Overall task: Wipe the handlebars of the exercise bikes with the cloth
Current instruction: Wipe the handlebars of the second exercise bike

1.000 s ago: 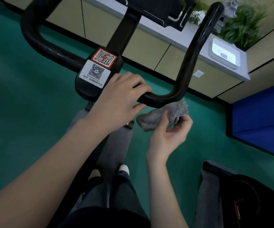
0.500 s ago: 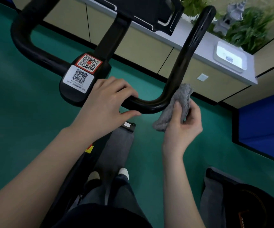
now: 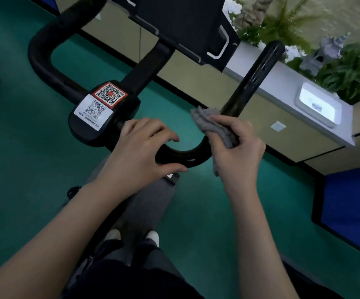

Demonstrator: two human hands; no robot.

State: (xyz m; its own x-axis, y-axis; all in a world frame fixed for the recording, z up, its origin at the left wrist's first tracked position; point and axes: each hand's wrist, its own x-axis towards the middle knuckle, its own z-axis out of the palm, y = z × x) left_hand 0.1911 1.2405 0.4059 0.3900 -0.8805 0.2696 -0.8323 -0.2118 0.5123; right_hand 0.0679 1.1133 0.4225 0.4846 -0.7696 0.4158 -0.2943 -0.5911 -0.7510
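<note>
Head view, right hand [image 3: 237, 147] wrapping cloth [image 3: 215, 126] round handlebar [image 3: 254, 76]

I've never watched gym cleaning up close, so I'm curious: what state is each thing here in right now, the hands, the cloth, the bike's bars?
Left hand: grips the handlebar beside the QR-code block.
Right hand: holds the cloth, wrapped round the bar's right bend.
Cloth: grey, bunched, pressed against the bar.
Handlebar: black, right arm rising bare above the cloth.
QR-code stickers: two, stuck flat, uncovered.

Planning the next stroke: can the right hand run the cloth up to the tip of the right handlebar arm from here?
Probably yes. The right hand already wraps the cloth round the base of the right handlebar arm, and the bar above it is bare up to its tip.
</note>
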